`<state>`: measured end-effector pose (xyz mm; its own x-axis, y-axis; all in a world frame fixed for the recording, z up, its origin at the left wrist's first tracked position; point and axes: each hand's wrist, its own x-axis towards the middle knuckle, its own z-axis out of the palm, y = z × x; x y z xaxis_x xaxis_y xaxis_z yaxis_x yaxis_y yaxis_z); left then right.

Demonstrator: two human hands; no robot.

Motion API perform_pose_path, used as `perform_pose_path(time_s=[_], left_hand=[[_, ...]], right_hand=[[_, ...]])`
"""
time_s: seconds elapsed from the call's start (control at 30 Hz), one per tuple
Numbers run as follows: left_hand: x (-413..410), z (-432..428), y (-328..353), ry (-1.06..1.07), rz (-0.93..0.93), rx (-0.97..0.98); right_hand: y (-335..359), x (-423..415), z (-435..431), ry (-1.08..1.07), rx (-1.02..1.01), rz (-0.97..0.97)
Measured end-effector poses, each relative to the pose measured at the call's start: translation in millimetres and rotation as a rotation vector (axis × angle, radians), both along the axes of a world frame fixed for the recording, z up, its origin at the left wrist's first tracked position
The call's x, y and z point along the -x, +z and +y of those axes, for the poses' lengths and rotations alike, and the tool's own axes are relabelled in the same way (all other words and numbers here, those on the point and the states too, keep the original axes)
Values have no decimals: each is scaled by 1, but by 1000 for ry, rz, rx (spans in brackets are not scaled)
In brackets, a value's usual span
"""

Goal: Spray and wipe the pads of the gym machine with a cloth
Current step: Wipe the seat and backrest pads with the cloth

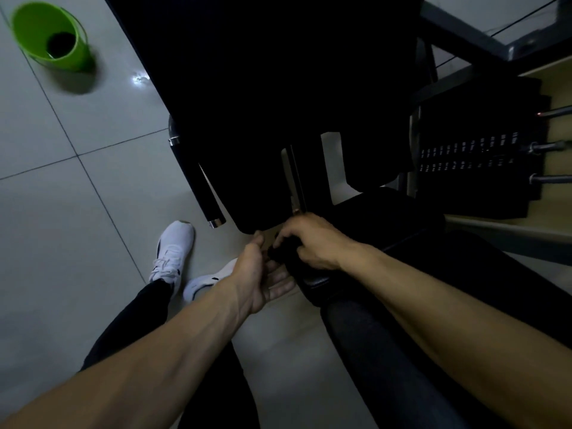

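- Green bucket (34,29): far left on the tiled floor (62,212), well apart from the machine, something dark at the bottom.
- White shoes (173,246): on the floor just left of the hands.
- Black grip bar (204,193) with a chrome end cap hangs beside the big pad's left edge.
- Left hand (260,277): palm up, fingers straight and loosely spread under the cloth, thumb tip up at the big pad's lower edge. Not gripping anything.
- Cloth (283,253): small, dark, bunched up; hard to read against the black upholstery in this dim light. Sits between both hands, at the front corner of the seat pad (387,221).
- Right hand (312,243): knuckles up, fingers curled over the cloth, gripping it.
- Big pad (263,88): black, smooth, fills the centre above the hands.
- Weight stack (476,156): far right, labelled plates.
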<state>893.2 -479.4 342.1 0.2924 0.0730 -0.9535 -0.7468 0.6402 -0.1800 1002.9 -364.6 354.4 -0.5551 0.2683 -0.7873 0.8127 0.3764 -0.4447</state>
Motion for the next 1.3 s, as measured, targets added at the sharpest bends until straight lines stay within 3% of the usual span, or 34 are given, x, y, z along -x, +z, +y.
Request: perform_pose_path(time_s=[0.2, 0.3, 0.5, 0.7, 0.87, 0.97, 1.1, 1.17, 1.23, 1.3], left_hand=[[-6, 11, 10, -204, 31, -54], [-11, 15, 16, -305, 52, -75], [-17, 15, 16, -299, 79, -67], [-20, 18, 23, -307, 103, -41], [-15, 17, 21, -299, 98, -62], [-15, 15, 22, -283, 85, -58], [-14, 12, 28, -277, 154, -38], [-8, 10, 32, -285, 336, -65], [5, 11, 45, -258, 525, -158], [16, 13, 65, -150, 541, -245]], right_hand=[[90, -42, 27, 152, 243, 14], [80, -38, 28, 82, 175, 48], [77, -41, -3, 149, 145, 135], [96, -81, 30, 72, -20, 29], [91, -42, -21, 167, 42, 182], [101, -69, 1, 177, -1, 122], [119, -87, 22, 111, -119, -24], [122, -79, 18, 47, -179, -73], [121, -65, 7, -149, -230, -5], [116, -41, -8, -483, -248, 143]])
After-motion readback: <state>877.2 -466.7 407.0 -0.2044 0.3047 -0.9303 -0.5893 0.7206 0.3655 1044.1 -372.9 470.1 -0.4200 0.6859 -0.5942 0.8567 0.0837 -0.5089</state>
